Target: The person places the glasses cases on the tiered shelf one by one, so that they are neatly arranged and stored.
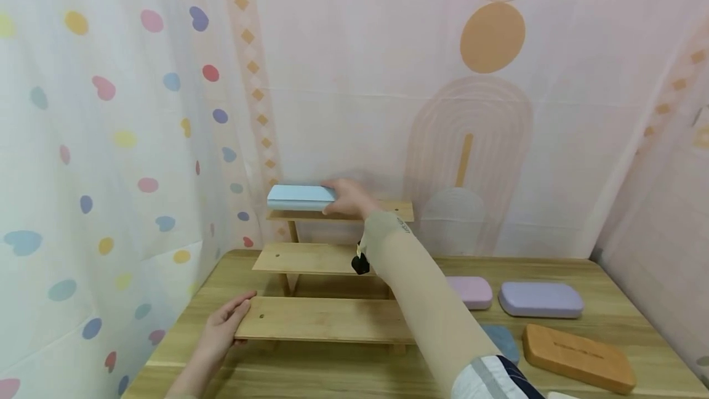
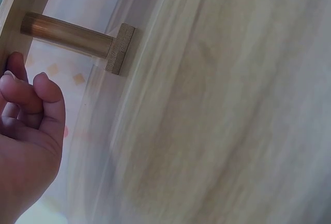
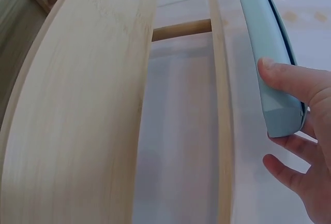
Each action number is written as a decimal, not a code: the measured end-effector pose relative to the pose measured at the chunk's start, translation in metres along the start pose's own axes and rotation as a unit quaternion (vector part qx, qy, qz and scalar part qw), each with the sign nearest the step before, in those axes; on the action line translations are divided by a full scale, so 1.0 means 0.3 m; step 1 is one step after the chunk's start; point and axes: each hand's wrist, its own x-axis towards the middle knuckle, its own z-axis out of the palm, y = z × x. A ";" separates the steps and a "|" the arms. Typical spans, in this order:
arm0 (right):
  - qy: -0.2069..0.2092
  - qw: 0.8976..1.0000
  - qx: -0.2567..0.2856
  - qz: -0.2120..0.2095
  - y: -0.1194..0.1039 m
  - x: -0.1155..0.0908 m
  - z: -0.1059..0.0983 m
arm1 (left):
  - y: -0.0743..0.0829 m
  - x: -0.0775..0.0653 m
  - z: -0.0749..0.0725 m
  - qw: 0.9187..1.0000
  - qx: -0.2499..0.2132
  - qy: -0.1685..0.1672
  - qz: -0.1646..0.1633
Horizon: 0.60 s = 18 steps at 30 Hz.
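My right hand (image 1: pixel 351 197) holds one end of a light blue glasses case (image 1: pixel 301 197) at the left part of the rack's top tier (image 1: pixel 396 208). In the right wrist view the thumb presses on the front of the case (image 3: pixel 268 48) and fingers reach behind and below it. My left hand (image 1: pixel 220 327) grips the left end of the wooden three-tier rack's lowest tier (image 1: pixel 327 320), thumb on top. Its curled fingertips (image 2: pixel 46 87) show beside the board in the left wrist view, with a round wooden crossbar (image 2: pixel 72 35) nearby.
The rack's middle tier (image 1: pixel 310 258) is bare where it shows. Right of the rack, a pink case (image 1: pixel 471 292), a lavender case (image 1: pixel 540 299), an orange-brown case (image 1: pixel 578 356) and a blue case (image 1: pixel 501 342) lie on the wooden table (image 1: pixel 183 340). Patterned curtains (image 1: pixel 354 79) hang behind.
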 end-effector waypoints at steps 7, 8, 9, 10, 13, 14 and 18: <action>-0.006 1.000 -0.011 0.005 0.004 -0.001 0.016 | 0.005 -0.009 0.002 1.000 -0.006 0.005 -0.010; -0.007 1.000 -0.013 0.005 0.006 -0.001 0.018 | 0.006 -0.010 0.002 1.000 -0.007 0.004 -0.011; -0.008 1.000 -0.015 0.006 0.006 -0.002 0.019 | 0.005 -0.011 0.001 1.000 -0.006 0.004 -0.010; -0.009 1.000 -0.016 0.008 0.005 -0.003 0.021 | 0.005 -0.012 0.001 1.000 -0.005 0.004 -0.009; -0.013 1.000 -0.017 0.018 0.001 -0.007 0.024 | 0.000 -0.013 0.001 1.000 -0.001 0.006 -0.007; -0.014 1.000 -0.019 0.021 0.000 -0.009 0.025 | -0.001 -0.014 0.002 1.000 -0.001 0.007 -0.006; -0.016 0.999 -0.031 0.025 -0.009 -0.011 0.028 | -0.004 -0.017 0.003 1.000 0.002 0.011 -0.001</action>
